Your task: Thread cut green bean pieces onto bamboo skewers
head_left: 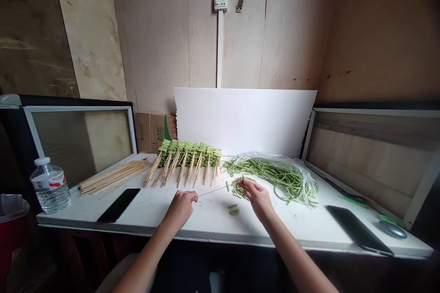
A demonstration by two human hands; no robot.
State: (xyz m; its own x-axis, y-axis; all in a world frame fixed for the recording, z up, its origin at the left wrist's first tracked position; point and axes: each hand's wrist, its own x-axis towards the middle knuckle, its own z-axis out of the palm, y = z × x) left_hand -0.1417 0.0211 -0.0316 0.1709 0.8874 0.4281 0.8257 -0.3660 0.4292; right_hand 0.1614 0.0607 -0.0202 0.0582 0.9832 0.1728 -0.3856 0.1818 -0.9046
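Observation:
My left hand (180,208) is closed around the blunt end of a thin wooden skewer (211,191), which points right. One short green bean piece (227,186) is threaded crosswise on it. At the skewer's far end, the fingers of my right hand (257,196) are pinched together; what lies between them is too small to make out. Behind and below those fingers is a small pile of cut bean pieces (238,191). A few loose cut pieces (234,212) lie nearer the front edge. Stacked at the back are several finished bean skewers (192,152), their sticks toward me.
Long beans in a clear plastic bag (275,174) lie back right. Loose skewers (113,176), a black phone (119,205) and a water bottle (50,185) are left. Another dark phone (359,229) and a grey mouse-shaped object (392,229) lie right. A white board (245,121) stands behind.

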